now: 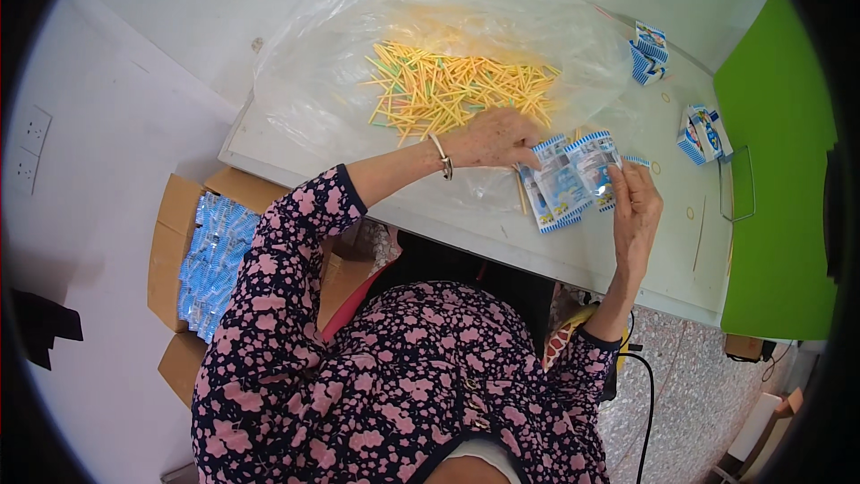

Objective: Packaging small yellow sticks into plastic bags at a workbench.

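Note:
Several small blue-and-white packets (563,184) are fanned out above the front right part of the table. My right hand (636,206) grips them at their right side, thumb on top. My left hand (503,136), with a bracelet at the wrist, has its fingers curled at the upper left corner of the fan; its fingertips are partly hidden, and it seems to pinch a packet edge. Beyond my left hand lies a heap of thin yellow sticks (457,85), some greenish or pink, on a clear plastic bag (309,99). A few sticks show just beside the packets.
Bundles of similar packets (703,136) stand at the table's right, with more (649,54) farther back. Loose rubber bands (690,212) lie nearby. A green panel (779,179) borders the right side. An open cardboard box (170,255) full of blue packets stands at the left below the table.

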Demonstrator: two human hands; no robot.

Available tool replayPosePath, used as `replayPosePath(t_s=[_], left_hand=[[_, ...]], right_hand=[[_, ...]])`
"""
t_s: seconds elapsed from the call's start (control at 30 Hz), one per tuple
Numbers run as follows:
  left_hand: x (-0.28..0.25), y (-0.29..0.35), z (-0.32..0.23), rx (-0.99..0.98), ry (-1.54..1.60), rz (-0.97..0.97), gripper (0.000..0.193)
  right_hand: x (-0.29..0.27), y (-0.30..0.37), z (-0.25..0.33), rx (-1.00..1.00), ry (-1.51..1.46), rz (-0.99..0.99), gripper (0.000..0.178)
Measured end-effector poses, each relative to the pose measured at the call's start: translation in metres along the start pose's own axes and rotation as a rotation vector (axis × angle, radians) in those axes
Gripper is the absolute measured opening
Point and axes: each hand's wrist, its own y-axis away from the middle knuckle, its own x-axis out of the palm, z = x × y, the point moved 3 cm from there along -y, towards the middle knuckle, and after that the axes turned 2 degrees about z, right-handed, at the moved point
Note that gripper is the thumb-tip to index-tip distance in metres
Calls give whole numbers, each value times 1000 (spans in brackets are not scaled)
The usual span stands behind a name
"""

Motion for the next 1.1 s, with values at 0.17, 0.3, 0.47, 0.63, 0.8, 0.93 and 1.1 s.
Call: replayPosePath(t_s=[0.17,0.3,0.47,0.63,0.8,0.93,1.1], left_hand=[[-28,0,-40,205,131,-291,36],[-15,5,-43,138,189,-127,30],[-4,23,-35,-5,196,-197,18],[-6,34,-24,82,57,-246,16],[-28,28,-7,-123,139,52,19],[-58,3,47,-11,-54,-270,27],[-48,-22,68,-52,-408,-241,37]], right_hand=[[14,4,4,138,-309,150,14],[29,11,13,257,-481,284,14],[47,19,15,375,-609,374,16],[56,18,27,429,-656,427,19],[72,20,18,387,-688,455,22],[79,21,11,363,-630,436,24],[70,9,27,80,-367,403,22]])
